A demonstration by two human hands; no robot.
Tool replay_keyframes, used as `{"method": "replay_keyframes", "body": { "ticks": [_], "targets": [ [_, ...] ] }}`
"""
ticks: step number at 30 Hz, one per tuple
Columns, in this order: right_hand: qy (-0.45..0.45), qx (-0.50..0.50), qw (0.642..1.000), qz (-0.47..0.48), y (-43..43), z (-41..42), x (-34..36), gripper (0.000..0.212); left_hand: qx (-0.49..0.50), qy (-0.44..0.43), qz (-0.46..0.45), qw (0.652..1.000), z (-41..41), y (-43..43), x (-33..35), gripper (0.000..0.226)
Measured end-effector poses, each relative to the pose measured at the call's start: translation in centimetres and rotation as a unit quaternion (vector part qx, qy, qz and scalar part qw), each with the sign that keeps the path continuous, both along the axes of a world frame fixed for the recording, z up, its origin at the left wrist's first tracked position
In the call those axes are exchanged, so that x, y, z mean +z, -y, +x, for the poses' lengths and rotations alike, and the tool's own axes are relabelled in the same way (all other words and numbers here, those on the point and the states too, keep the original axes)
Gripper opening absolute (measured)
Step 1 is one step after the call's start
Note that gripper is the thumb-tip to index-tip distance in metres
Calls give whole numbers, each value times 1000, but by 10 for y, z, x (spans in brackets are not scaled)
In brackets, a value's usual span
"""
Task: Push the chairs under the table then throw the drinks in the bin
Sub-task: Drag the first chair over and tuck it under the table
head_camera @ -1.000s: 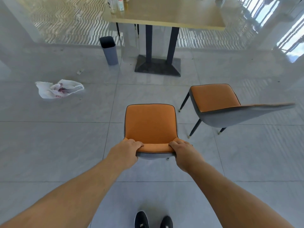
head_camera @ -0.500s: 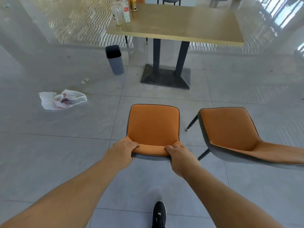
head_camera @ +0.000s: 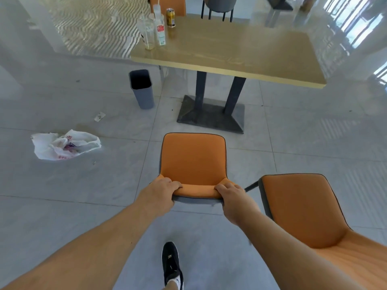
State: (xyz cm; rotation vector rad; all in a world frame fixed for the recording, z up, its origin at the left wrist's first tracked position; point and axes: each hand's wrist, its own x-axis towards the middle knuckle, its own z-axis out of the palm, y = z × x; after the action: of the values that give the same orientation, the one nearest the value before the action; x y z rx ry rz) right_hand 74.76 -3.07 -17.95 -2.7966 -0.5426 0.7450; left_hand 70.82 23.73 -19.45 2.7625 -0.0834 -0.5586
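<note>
An orange chair (head_camera: 193,160) stands in front of me, facing the wooden table (head_camera: 236,53). My left hand (head_camera: 160,192) grips the left end of its backrest top and my right hand (head_camera: 235,197) grips the right end. A second orange chair (head_camera: 297,208) sits close on my right, its seat beside my right forearm. On the table's far left corner stand a clear plastic cup with a straw (head_camera: 147,35), a clear bottle (head_camera: 160,28) and a gold can (head_camera: 170,17). A grey bin (head_camera: 142,88) stands on the floor left of the table base.
The black table base (head_camera: 211,116) lies just ahead of the held chair. A crumpled white plastic bag (head_camera: 65,145) and a paper scrap (head_camera: 99,116) lie on the tiled floor at left. More chairs (head_camera: 217,5) stand behind the table. My black shoe (head_camera: 171,262) is below.
I have walked forward with the chair in both hands; the table, the bin and the drinks are nearer. The second chair has slid back to my right side.
</note>
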Motion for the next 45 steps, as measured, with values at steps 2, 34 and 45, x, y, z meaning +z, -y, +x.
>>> {"method": "replay_keyframes", "body": {
  "ticks": [2, 34, 45],
  "targets": [
    [-4, -13, 1000, 3, -14, 29, 0, 45, -7, -5, 0, 1000, 34, -17, 1, 52],
    [-2, -6, 1000, 5, -97, 395, -14, 41, -27, -100, 56, 993, 424, -95, 10, 57],
    [165, -213, 963, -11, -83, 333, 149, 73, -136, 91, 38, 986, 438, -52, 145, 87]
  ]
}}
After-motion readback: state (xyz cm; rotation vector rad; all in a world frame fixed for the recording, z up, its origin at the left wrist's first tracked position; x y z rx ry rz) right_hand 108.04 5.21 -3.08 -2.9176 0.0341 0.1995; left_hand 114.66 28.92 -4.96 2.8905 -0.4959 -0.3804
